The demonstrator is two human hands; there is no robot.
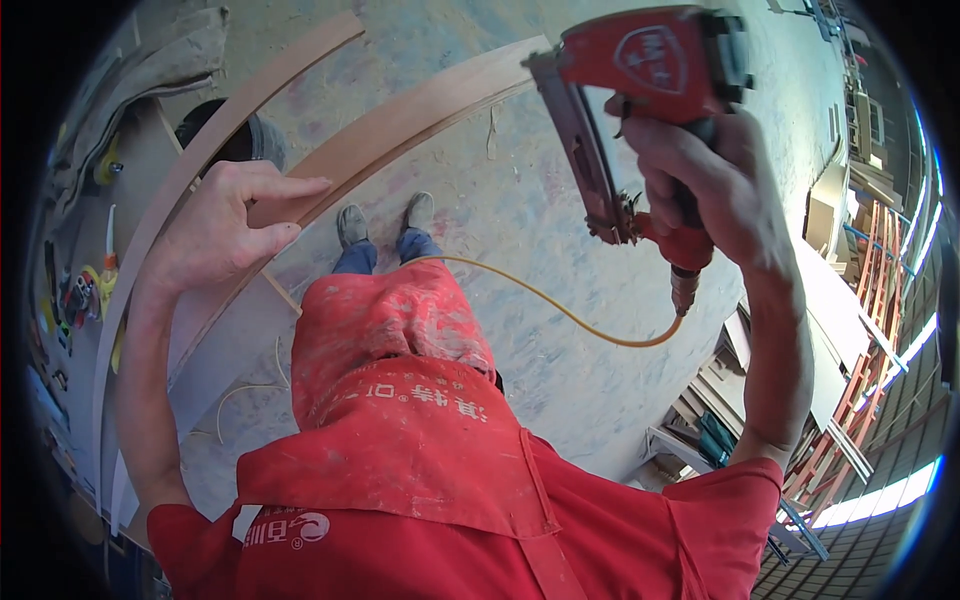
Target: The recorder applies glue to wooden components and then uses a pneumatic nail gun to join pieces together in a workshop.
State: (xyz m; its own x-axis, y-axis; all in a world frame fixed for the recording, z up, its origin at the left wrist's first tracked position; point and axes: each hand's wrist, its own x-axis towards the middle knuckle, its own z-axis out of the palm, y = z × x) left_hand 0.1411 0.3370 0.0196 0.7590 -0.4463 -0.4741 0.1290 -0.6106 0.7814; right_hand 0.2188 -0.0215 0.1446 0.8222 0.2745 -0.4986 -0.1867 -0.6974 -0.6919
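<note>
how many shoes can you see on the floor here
2: the left shoe and the right shoe, side by side beyond the red apron, right of the curved wood. Clutter along the rim is too small to rule out others.

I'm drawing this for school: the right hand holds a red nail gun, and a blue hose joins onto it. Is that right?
Not quite: the hose is yellow, not blue, as the head view shows. The right hand does hold a red nail gun, and the hose joins onto it.
</note>
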